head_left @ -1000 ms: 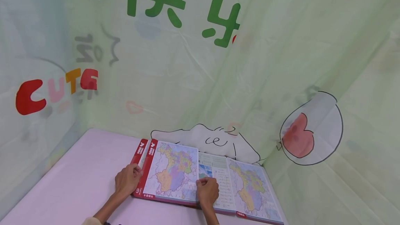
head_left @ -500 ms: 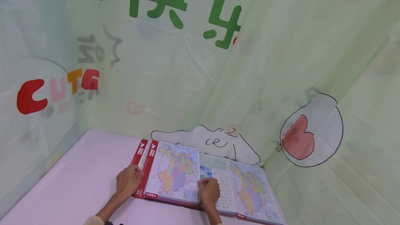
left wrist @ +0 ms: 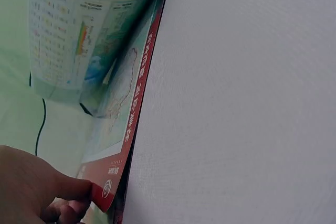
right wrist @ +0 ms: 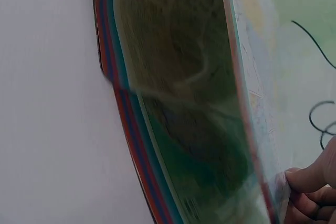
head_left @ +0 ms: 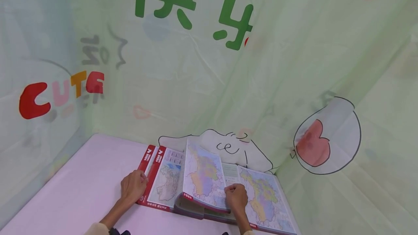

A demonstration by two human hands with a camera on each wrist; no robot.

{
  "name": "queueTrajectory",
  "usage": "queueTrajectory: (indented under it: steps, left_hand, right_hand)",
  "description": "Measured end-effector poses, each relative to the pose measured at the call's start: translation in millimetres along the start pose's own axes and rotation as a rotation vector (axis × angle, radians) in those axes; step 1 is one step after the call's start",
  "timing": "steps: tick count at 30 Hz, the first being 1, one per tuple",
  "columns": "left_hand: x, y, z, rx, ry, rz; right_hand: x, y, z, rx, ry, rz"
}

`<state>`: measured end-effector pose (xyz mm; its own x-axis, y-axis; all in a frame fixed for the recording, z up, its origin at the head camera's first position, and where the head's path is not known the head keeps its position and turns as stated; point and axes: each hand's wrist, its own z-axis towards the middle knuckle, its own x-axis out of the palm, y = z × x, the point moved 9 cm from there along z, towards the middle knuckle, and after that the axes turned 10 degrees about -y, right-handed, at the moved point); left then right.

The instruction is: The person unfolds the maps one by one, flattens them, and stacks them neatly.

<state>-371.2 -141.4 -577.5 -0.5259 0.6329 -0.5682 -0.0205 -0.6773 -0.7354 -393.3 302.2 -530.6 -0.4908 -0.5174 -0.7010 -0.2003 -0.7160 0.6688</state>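
A folding map with a red left border [head_left: 153, 177] lies on the pink table, its panels printed with coloured maps and text. My left hand [head_left: 134, 184] is at that border; in the left wrist view its thumb and fingers pinch the red corner [left wrist: 107, 187]. My right hand [head_left: 236, 196] pinches the right edge of a map panel [head_left: 204, 175], which stands lifted and bent over the rest. Beneath it, a relief map page [head_left: 168, 184] shows at the left. The right wrist view has the bowed panel [right wrist: 247, 93] held at its edge between thumb and fingers.
Another map panel [head_left: 266, 195] lies flat to the right. A second red strip [head_left: 143, 164] shows beside the first at the left. Pale green curtain [head_left: 147, 82] with printed letters and drawings hangs behind the pink tabletop [head_left: 81, 184].
The right hand has moved right, lifting and bending the map panel, which uncovers the relief map page at the left. The left hand stays at the red border.
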Motion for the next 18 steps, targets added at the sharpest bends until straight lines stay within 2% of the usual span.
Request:
queueTrajectory:
  steps: [5,9,13,18]
  left_hand:
    - [-1.4,5.9,2.4,-0.02,0.013,0.001]
    - [-8.0,10.4,5.5,-0.033,0.003,0.004]
    - [-15.5,12.3,8.9,-0.048,-0.001,0.017]
    - [-16.5,17.4,12.9,-0.076,0.018,0.045]
  right_hand:
    - [-22.7,-29.2,27.3,-0.041,-0.016,-0.068]
    - [-45.6,-54.0,47.2,-0.062,-0.038,-0.107]
    - [-72.6,-78.7,58.7,-0.08,-0.115,-0.149]
    - [-98.2,-106.4,66.3,-0.062,-0.211,-0.193]
